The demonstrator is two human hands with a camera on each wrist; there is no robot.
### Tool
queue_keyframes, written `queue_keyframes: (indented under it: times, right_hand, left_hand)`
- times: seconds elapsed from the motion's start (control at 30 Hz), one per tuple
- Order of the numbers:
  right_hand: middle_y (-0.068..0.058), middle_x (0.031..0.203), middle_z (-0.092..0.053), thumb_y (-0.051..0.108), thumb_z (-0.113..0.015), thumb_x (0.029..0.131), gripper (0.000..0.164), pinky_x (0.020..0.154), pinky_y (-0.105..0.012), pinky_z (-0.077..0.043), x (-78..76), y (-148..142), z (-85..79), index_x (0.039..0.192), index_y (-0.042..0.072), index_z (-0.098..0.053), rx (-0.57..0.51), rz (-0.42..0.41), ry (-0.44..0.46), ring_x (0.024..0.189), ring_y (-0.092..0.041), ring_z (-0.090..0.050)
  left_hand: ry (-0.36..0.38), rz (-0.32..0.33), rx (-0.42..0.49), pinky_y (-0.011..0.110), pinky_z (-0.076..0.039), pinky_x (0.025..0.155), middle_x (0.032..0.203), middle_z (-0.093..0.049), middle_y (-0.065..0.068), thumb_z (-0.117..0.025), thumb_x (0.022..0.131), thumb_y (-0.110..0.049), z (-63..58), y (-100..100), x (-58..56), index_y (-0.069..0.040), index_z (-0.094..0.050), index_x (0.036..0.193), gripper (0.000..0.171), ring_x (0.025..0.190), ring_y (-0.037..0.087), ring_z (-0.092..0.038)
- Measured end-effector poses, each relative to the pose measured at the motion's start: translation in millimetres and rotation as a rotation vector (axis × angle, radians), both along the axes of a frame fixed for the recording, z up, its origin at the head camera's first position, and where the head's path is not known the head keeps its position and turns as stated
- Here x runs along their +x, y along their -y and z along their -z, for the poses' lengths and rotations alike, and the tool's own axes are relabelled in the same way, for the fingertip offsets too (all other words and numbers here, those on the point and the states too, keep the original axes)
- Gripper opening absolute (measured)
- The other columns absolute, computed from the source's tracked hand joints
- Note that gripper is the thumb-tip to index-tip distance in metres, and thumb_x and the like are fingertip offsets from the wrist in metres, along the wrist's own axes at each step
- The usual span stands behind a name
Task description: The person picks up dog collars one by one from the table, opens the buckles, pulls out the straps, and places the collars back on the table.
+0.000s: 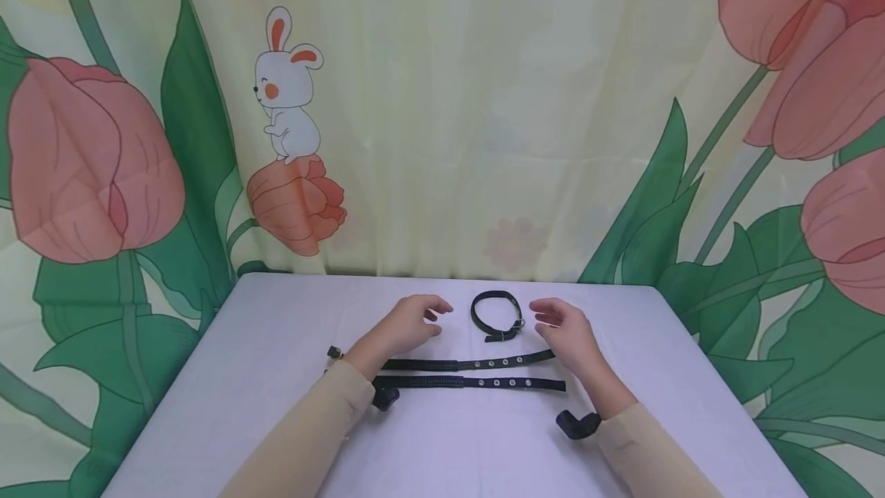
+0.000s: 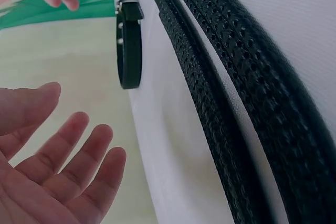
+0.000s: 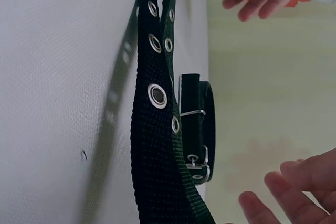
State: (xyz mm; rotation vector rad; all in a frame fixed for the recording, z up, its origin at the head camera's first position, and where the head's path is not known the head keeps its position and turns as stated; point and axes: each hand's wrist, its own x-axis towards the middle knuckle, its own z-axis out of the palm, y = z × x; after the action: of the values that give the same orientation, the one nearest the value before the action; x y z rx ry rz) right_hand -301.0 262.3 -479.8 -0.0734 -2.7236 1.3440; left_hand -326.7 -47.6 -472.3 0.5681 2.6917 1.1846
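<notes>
A black collar (image 1: 496, 315), buckled into a ring, stands on the white table between my two hands. In the right wrist view its metal buckle and keeper show on the collar (image 3: 193, 129). My left hand (image 1: 409, 323) hovers to its left, fingers loosely bent, touching nothing. To its right is my right hand (image 1: 568, 333), also holding nothing, fingers relaxed. Two unfastened black straps lie side by side nearer me: a far strap (image 1: 429, 365) and a near strap (image 1: 442, 382), both with metal eyelets toward the right. The far strap's right end passes behind my right hand; my left forearm hides part of both.
The white table (image 1: 484, 452) ends at a back edge just beyond the collar. A curtain (image 1: 442, 114) printed with tulips and a rabbit hangs behind it. Black wrist cameras (image 1: 578, 425) sit under both wrists, close to the tabletop.
</notes>
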Motion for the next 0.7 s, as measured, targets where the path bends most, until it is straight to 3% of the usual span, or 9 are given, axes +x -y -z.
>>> queue_keyframes:
  times: [0.23, 0.47, 0.7]
  right_hand:
    - [-0.018, 0.147, -0.066, 0.0, -0.064, 0.102, 0.038, 0.11, -0.055, -0.055, -4.7, 1, 1.1, 0.14, 0.008, -0.066, 0.024, -0.001, 0.032, 0.137, -0.041, -0.064]
    - [-0.017, 0.149, -0.065, 0.002, -0.064, 0.103, 0.038, 0.11, -0.054, -0.055, -8.9, 3, 0.7, 0.14, 0.009, -0.067, 0.043, -0.002, 0.073, 0.138, -0.041, -0.063]
    - [-0.016, 0.148, -0.066, 0.001, -0.067, 0.101, 0.04, 0.112, -0.056, -0.054, -13.9, 7, 2.9, 0.141, 0.008, -0.066, 0.068, -0.029, 0.095, 0.138, -0.042, -0.063]
  left_hand:
    - [-0.022, 0.01, -0.038, 0.047, -0.057, 0.1, 0.141, -0.069, 0.009, -0.076, 0.095, -0.004, 1.7, -9, -7.7, -0.012, -0.071, 0.136, 0.042, 0.12, 0.028, -0.07]
    - [-0.025, 0.047, -0.058, 0.046, -0.056, 0.101, 0.143, -0.068, 0.009, -0.075, 0.096, -0.003, -0.5, -18, -12.7, -0.012, -0.071, 0.137, 0.042, 0.118, 0.028, -0.07]
    - [-0.023, 0.079, -0.094, 0.045, -0.056, 0.106, 0.144, -0.069, 0.008, -0.072, 0.1, -0.005, 7.0, -29, -18.3, -0.014, -0.07, 0.138, 0.039, 0.119, 0.026, -0.07]
